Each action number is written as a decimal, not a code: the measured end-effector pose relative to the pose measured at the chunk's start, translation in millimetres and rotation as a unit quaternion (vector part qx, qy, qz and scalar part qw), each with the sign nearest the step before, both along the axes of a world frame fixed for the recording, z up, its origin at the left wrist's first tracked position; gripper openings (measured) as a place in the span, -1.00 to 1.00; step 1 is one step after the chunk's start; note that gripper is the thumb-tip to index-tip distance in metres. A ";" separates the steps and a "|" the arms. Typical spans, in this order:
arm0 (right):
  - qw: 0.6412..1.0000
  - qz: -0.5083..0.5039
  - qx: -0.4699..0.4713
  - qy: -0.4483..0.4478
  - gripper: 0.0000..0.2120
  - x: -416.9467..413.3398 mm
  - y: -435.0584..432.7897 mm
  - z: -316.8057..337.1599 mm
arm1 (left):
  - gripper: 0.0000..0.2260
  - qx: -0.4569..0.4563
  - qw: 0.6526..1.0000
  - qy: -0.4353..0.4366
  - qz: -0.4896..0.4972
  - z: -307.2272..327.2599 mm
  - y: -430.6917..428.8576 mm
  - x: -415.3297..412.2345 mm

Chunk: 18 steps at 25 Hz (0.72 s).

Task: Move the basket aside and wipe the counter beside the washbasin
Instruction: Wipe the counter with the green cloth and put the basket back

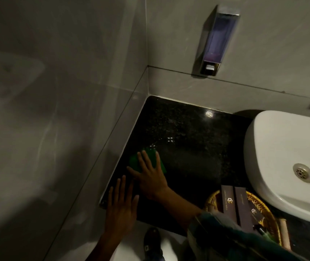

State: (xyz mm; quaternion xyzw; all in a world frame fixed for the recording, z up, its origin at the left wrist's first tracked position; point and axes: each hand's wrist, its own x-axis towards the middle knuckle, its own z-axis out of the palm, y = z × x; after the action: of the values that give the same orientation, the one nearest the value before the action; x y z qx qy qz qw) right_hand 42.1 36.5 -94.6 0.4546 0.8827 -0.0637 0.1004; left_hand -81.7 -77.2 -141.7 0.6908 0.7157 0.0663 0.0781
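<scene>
The dark table (188,147) runs into the wall corner, bare ahead of both hands. The white basin (286,162) sits well to the right of them. The basket (263,208), holding two dark boxes (238,202), stands by the basin's near edge, just right of the right forearm. The right hand (150,176) lies flat, fingers spread, pressing a green cloth (144,159) onto the table. The left hand (121,206), open and empty, rests flat just beside it, nearer the edge.
</scene>
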 end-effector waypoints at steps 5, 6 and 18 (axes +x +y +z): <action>0.994 -0.103 0.019 0.012 -0.51 45.7 93.5 -0.5 | -0.49 0.007 1.000 0.002 0.007 -3.5 1.5 -0.2; 0.987 -0.160 -0.001 0.025 -0.51 69.8 108.7 -2.1 | -0.49 0.010 1.000 -0.001 0.007 -3.3 1.5 0.6; 0.986 -0.124 -0.041 0.101 -0.49 44.6 71.5 -31.1 | -0.48 0.035 0.997 -0.058 0.037 14.1 119.4 48.7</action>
State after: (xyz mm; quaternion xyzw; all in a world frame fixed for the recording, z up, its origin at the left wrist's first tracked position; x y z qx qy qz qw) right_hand 86.7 108.0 -125.7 0.5476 0.8215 -0.1575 0.0201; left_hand -33.0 42.1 -127.6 0.6611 0.7324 0.1340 0.0931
